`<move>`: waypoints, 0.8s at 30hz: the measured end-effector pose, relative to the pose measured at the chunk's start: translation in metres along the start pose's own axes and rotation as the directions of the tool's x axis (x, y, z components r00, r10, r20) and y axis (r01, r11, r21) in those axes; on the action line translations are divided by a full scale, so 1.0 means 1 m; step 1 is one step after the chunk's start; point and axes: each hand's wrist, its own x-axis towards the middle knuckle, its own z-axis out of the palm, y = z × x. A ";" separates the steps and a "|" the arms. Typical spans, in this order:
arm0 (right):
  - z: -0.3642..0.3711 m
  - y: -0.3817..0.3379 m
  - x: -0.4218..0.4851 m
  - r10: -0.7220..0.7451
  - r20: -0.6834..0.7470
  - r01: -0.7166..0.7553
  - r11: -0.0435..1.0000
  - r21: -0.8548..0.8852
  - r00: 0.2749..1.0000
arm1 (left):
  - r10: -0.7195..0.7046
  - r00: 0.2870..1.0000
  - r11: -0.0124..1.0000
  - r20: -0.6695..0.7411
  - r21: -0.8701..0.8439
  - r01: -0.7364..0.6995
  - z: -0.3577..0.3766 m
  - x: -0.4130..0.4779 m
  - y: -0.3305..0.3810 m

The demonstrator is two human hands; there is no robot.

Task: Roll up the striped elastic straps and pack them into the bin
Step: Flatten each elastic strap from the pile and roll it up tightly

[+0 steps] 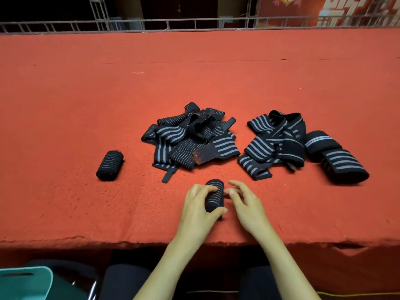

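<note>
My left hand (198, 205) wraps the rolled strap (214, 194) near the table's (86, 94) front edge, fingers curled over its far side and thumb pressing its near end. My right hand (247, 205) sits just right of it, fingers loosely spread and holding nothing; I cannot tell whether the fingertips touch the roll. The roll looks light, soft and springy, so I judge it will unwind if let go. It is best taken round the middle, with the loose tail pinned under the fingers. Another finished roll (110, 165) lies to the left. Loose straps (190, 137) are heaped beyond my hands, with a second heap (275, 141) to the right. The teal bin (23, 278) waits low on my near left.
</note>
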 end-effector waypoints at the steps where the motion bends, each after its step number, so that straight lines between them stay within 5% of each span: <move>1: -0.004 0.000 0.001 0.017 -0.009 -0.017 1.000 -0.003 1.000 | 0.005 0.999 0.999 0.046 -0.051 -0.003 0.002 0.000 0.002; 5: -0.024 0.000 0.003 0.078 0.025 -0.077 0.995 -0.068 0.997 | -0.042 0.997 0.949 0.071 -0.310 0.062 0.002 0.003 0.011; 9: -0.031 -0.004 0.003 0.093 0.177 -0.071 0.989 -0.131 0.980 | -0.132 0.990 0.970 -0.041 -0.210 0.121 0.007 0.006 0.004; 15: -0.033 -0.005 0.003 0.034 0.218 -0.009 0.994 -0.111 0.975 | -0.276 0.937 0.873 0.215 -0.352 0.338 0.004 0.016 -0.006; 18: -0.031 -0.011 -0.002 -0.096 0.217 0.085 0.995 0.058 0.971 | -0.138 0.987 0.885 0.084 -0.436 0.161 -0.001 0.012 -0.006; 24: -0.010 -0.010 -0.002 -0.329 0.166 0.336 0.942 -0.019 0.930 | 0.202 0.975 0.971 -0.096 -0.113 -0.212 -0.001 0.005 -0.023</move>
